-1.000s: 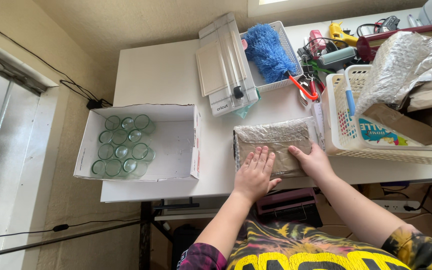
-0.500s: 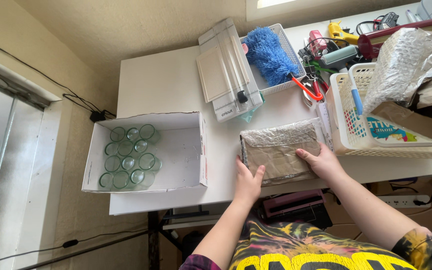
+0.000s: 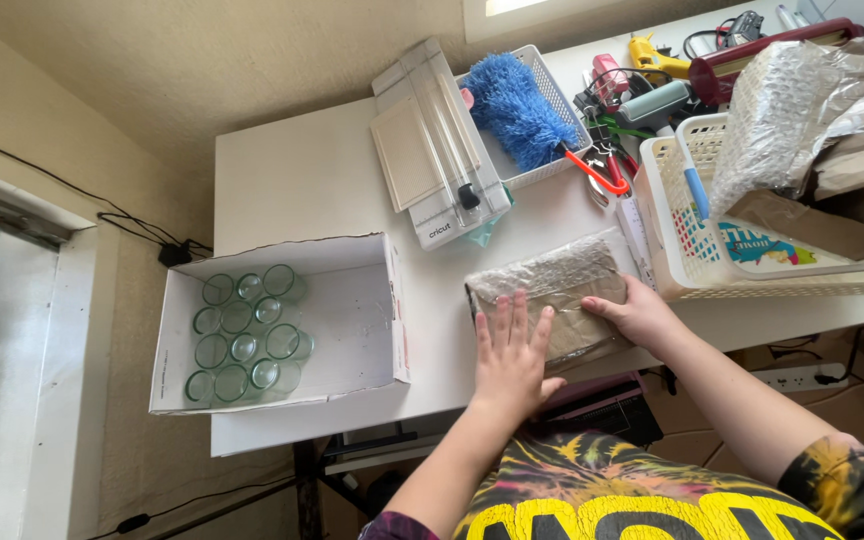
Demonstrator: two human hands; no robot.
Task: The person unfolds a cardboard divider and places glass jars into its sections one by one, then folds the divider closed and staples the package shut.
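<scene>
Bubble-wrapped brown package (image 3: pixel 557 290) lies under left hand (image 3: pixel 510 355) and right hand (image 3: pixel 638 312).

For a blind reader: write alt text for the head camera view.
Both hands, left hand and right hand, press flat on a bubble-wrapped parcel on a white table. Left of it sits an open white box of glass jars; craft tools and a basket crowd the right.

Place: home craft room.
Signs: white table (image 3: pixel 302 180) by a window, paper trimmer (image 3: pixel 437 150), glue gun (image 3: pixel 652 55), scissors (image 3: pixel 597 172), basket (image 3: pixel 687 250) of supplies.
</scene>
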